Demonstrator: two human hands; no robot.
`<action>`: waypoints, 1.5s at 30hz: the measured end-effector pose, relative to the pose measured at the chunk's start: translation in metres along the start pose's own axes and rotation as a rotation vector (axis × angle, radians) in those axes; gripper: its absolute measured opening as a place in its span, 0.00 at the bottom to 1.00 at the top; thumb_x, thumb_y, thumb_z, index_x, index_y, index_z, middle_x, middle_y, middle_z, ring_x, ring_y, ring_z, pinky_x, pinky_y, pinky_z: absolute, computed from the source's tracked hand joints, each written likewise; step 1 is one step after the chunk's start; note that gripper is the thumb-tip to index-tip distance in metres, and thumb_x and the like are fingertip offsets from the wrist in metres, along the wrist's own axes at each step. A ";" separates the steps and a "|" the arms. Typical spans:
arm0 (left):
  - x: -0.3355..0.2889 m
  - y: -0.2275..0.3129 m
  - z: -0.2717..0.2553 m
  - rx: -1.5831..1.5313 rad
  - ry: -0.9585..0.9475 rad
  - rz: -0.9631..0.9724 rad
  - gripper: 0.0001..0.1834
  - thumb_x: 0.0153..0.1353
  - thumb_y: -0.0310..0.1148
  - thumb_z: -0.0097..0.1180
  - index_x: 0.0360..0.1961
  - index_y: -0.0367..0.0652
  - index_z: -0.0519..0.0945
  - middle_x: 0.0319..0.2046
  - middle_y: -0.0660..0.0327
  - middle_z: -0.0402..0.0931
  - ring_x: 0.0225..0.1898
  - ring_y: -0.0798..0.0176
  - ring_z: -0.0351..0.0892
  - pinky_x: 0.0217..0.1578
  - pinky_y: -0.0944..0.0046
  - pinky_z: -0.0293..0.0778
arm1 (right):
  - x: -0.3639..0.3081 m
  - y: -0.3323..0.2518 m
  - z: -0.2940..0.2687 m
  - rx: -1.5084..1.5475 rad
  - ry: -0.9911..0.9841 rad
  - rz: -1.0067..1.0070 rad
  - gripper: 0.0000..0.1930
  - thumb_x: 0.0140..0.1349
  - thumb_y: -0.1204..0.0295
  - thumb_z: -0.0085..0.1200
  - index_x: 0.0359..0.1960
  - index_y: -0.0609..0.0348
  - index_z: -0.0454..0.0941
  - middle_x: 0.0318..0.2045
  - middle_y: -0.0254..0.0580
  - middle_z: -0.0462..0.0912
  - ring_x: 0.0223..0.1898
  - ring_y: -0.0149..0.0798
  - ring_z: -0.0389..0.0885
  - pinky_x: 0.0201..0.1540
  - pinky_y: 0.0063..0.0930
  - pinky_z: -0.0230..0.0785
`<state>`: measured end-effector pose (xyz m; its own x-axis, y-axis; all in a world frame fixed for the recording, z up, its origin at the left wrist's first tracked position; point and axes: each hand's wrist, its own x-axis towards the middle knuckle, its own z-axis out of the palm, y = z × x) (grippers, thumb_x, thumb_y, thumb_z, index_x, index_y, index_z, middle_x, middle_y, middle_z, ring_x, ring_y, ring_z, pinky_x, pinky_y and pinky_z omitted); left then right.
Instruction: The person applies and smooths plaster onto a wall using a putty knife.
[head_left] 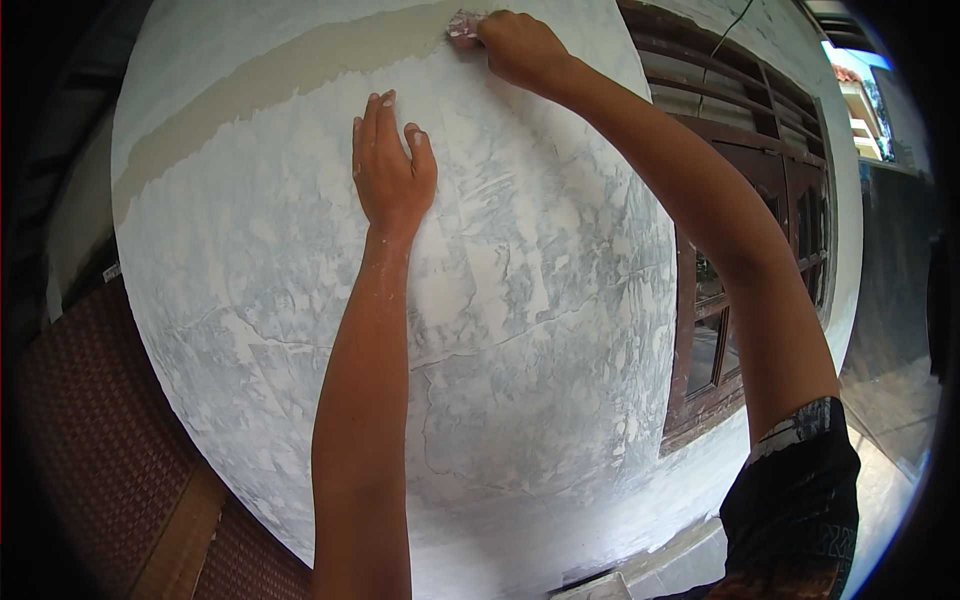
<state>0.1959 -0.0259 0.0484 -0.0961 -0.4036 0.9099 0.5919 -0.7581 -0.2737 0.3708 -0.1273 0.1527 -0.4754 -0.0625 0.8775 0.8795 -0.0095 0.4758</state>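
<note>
The patchy white and grey wall (pixel 480 330) fills the middle of the view, with a bare beige band (pixel 330 52) curving across its upper part. At the right end of that band, my right hand (pixel 520 50) is closed on a small pinkish, white-smeared piece (pixel 465 28) held against the wall. Its exact kind is unclear, and my fingers partly cover it. Lower and to the left, my left hand (pixel 392 170) rests with its palm toward the wall, holding nothing. Its fingers are stretched out, with the thumb apart and white specks on the fingertips.
A brown wooden window frame (pixel 690 330) with slats above stands right of the wall. Brown woven panels (pixel 100 430) lean at the lower left. A pale ledge (pixel 670 565) runs along the wall's foot. Fine cracks cross the wall's middle.
</note>
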 end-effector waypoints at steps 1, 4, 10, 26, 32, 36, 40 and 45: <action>0.000 -0.001 0.000 -0.012 0.000 0.007 0.24 0.62 0.30 0.45 0.58 0.30 0.72 0.59 0.42 0.71 0.64 0.42 0.67 0.68 0.45 0.57 | -0.012 -0.008 0.005 -0.004 -0.011 -0.018 0.06 0.53 0.81 0.52 0.30 0.68 0.81 0.32 0.61 0.82 0.34 0.58 0.83 0.38 0.47 0.76; -0.002 -0.005 -0.006 -0.008 -0.003 -0.001 0.24 0.62 0.30 0.45 0.58 0.30 0.72 0.59 0.42 0.71 0.64 0.42 0.67 0.68 0.45 0.57 | -0.040 -0.051 -0.002 0.063 -0.070 -0.075 0.06 0.52 0.81 0.52 0.30 0.70 0.80 0.32 0.60 0.81 0.32 0.59 0.82 0.37 0.48 0.76; 0.001 0.004 -0.003 -0.051 0.006 -0.013 0.24 0.61 0.29 0.44 0.58 0.29 0.72 0.59 0.41 0.71 0.64 0.41 0.67 0.68 0.45 0.57 | 0.019 -0.002 -0.009 0.004 0.040 0.102 0.07 0.56 0.79 0.51 0.32 0.69 0.81 0.36 0.61 0.82 0.37 0.58 0.82 0.41 0.48 0.76; 0.001 0.005 -0.002 -0.083 0.019 -0.028 0.24 0.62 0.29 0.41 0.58 0.29 0.72 0.58 0.40 0.72 0.63 0.40 0.68 0.67 0.45 0.59 | 0.023 0.010 0.006 -0.143 -0.009 0.049 0.07 0.50 0.82 0.52 0.30 0.67 0.82 0.28 0.58 0.83 0.33 0.56 0.84 0.37 0.45 0.77; -0.005 -0.004 -0.010 -0.063 0.004 -0.027 0.24 0.62 0.29 0.41 0.58 0.29 0.72 0.58 0.41 0.72 0.63 0.40 0.68 0.67 0.45 0.59 | -0.038 -0.054 0.009 0.037 -0.069 -0.090 0.08 0.52 0.81 0.52 0.34 0.68 0.80 0.34 0.56 0.82 0.34 0.57 0.83 0.37 0.47 0.77; -0.002 0.000 -0.009 -0.060 0.008 -0.036 0.24 0.62 0.29 0.42 0.58 0.29 0.72 0.58 0.40 0.72 0.63 0.40 0.68 0.67 0.45 0.59 | 0.005 -0.017 -0.001 0.025 0.092 0.013 0.08 0.54 0.80 0.50 0.32 0.69 0.81 0.34 0.57 0.81 0.33 0.58 0.82 0.38 0.47 0.76; -0.003 0.001 -0.002 -0.048 0.012 -0.015 0.24 0.63 0.28 0.40 0.59 0.31 0.72 0.59 0.41 0.71 0.62 0.41 0.68 0.65 0.48 0.62 | 0.022 0.027 0.007 -0.058 0.003 0.159 0.07 0.59 0.78 0.52 0.34 0.71 0.81 0.39 0.62 0.82 0.40 0.59 0.82 0.42 0.48 0.76; -0.005 -0.009 -0.011 -0.013 0.015 -0.003 0.24 0.64 0.28 0.39 0.60 0.33 0.71 0.59 0.43 0.71 0.62 0.42 0.69 0.63 0.51 0.65 | -0.047 -0.038 -0.001 -0.017 -0.115 -0.079 0.05 0.52 0.81 0.53 0.30 0.67 0.81 0.36 0.56 0.82 0.34 0.57 0.83 0.38 0.46 0.76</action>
<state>0.1823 -0.0229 0.0424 -0.1103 -0.4090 0.9059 0.5809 -0.7661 -0.2751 0.3596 -0.1246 0.0927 -0.5415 0.0539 0.8390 0.8391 -0.0265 0.5433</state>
